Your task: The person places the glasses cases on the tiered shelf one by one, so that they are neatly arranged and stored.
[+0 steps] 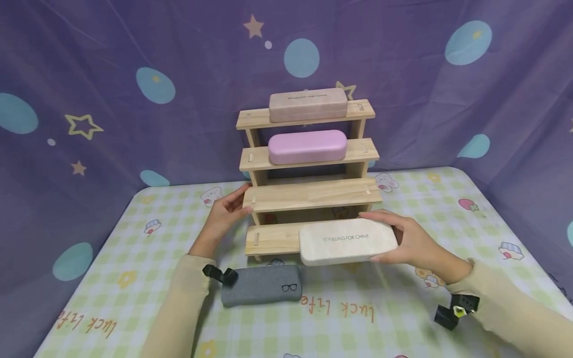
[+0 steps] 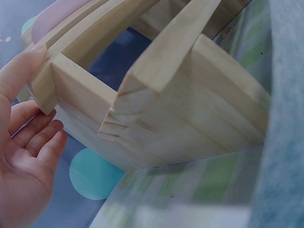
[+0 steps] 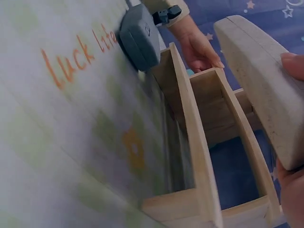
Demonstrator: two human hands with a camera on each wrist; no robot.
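Observation:
A cream-white glasses case (image 1: 346, 248) with lettering on its lid is gripped at its right end by my right hand (image 1: 409, 241), thumb below and fingers above. It is held in front of the lowest board of a four-tier wooden display shelf (image 1: 312, 194), overlapping that board's right part in the head view. My left hand (image 1: 220, 220) holds the left end of the second board from the bottom. In the left wrist view, the thumb lies on the board end (image 2: 42, 90) with the fingers below it. The right wrist view shows the white case (image 3: 259, 78) tilted beside the boards.
A beige-pink case (image 1: 309, 107) sits on the top tier, a glossy pink case (image 1: 308, 147) on the tier below. On the checked tablecloth (image 1: 161, 283), a grey-blue glasses case (image 1: 261, 286) lies before the shelf, near my left sleeve. A purple curtain (image 1: 201, 59) hangs behind.

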